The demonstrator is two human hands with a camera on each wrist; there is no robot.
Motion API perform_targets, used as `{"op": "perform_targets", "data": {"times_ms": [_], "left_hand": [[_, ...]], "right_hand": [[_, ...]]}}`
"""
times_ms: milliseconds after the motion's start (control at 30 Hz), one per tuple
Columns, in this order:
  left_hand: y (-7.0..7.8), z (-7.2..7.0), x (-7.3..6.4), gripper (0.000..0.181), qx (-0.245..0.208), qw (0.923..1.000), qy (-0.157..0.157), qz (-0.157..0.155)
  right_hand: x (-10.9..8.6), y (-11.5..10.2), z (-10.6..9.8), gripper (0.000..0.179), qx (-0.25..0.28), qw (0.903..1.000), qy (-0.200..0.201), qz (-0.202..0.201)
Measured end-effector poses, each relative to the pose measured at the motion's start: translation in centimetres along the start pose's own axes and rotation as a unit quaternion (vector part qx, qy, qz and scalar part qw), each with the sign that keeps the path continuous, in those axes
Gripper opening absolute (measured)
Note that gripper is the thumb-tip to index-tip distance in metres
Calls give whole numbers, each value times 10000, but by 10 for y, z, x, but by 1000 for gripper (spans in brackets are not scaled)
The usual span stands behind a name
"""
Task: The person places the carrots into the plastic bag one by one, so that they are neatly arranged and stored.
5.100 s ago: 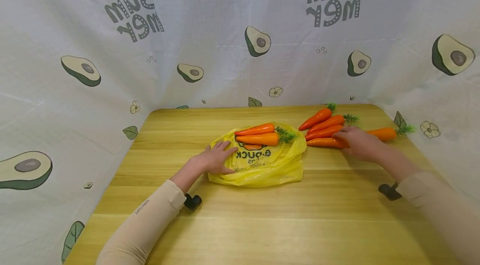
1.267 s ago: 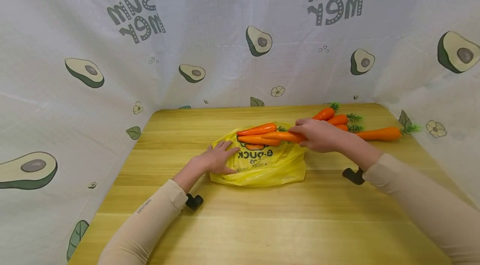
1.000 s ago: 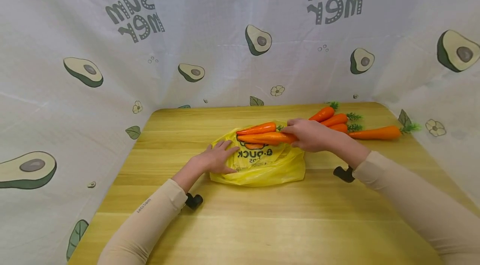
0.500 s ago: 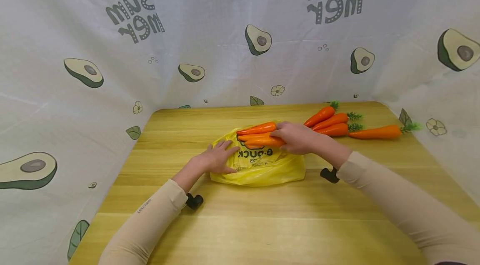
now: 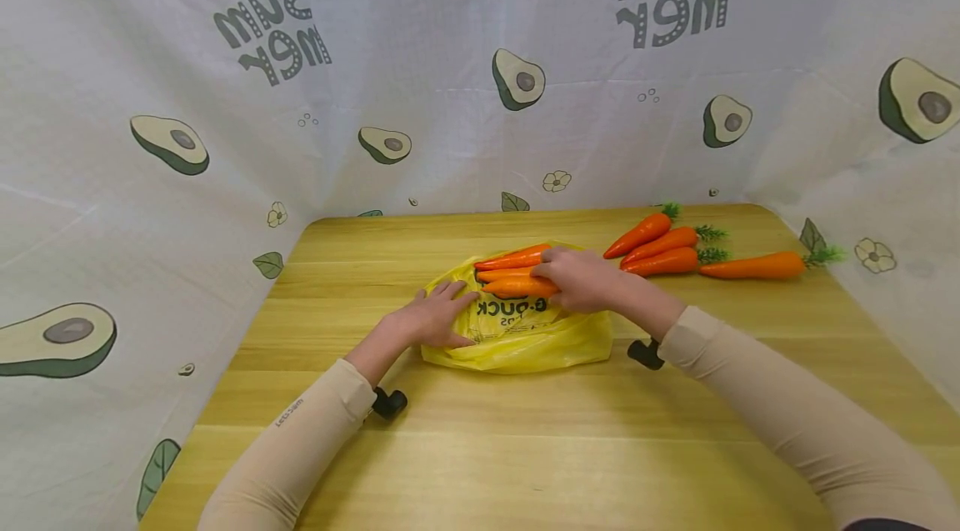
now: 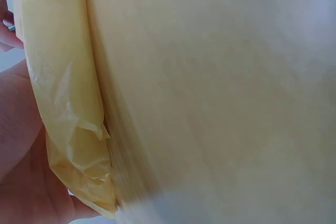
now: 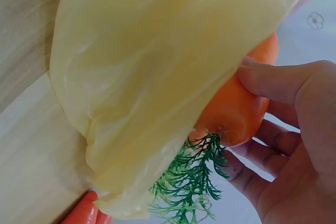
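A yellow plastic bag (image 5: 540, 354) lies flat on the wooden table with dark print on its face. On it are two orange carrots, the rear one (image 5: 506, 257) beside a second (image 5: 502, 273). My right hand (image 5: 581, 281) grips a third carrot (image 5: 513, 288) by its thick end, low over the bag and in front of those two. In the right wrist view, thumb and fingers lie around that carrot (image 7: 239, 111), near its green leafy top (image 7: 194, 182). My left hand (image 5: 433, 317) rests on the bag's left edge, fingers spread.
Several more carrots lie right of the bag: three close together, including the rear one (image 5: 641, 234), and a single carrot (image 5: 757, 266) farther right. A white curtain (image 5: 450, 31) with avocado prints hangs behind the wooden table (image 5: 525, 448).
My right hand took the front carrot of the group on the right and carried it left onto the bag, beside the other two. My left hand has stayed in place.
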State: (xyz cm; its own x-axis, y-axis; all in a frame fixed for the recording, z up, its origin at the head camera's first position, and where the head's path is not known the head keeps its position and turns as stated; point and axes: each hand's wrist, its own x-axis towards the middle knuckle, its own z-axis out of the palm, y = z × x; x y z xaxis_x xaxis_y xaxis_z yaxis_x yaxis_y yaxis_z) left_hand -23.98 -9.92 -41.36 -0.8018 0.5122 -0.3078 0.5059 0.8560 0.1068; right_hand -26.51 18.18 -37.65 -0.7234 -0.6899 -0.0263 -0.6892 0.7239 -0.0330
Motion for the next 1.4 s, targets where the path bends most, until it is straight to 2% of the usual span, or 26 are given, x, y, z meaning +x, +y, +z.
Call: {"op": "perform_targets", "data": {"times_ms": [533, 700, 1033, 1400], "left_hand": [[-2, 0, 0, 91, -134, 9999, 11, 3], [-3, 1, 0, 93, -113, 9999, 0, -38], [-2, 3, 1, 93, -57, 9999, 82, -25], [-1, 2, 1, 92, -62, 10000, 44, -51]], "right_hand": [[3, -4, 14, 36, -227, 9995, 216, -61], [3, -4, 17, 30, -368, 9987, 324, -119], [0, -1, 23, 30, -630, 9972, 398, -84], [-4, -3, 21, 28, -276, 9973, 681, 33]]}}
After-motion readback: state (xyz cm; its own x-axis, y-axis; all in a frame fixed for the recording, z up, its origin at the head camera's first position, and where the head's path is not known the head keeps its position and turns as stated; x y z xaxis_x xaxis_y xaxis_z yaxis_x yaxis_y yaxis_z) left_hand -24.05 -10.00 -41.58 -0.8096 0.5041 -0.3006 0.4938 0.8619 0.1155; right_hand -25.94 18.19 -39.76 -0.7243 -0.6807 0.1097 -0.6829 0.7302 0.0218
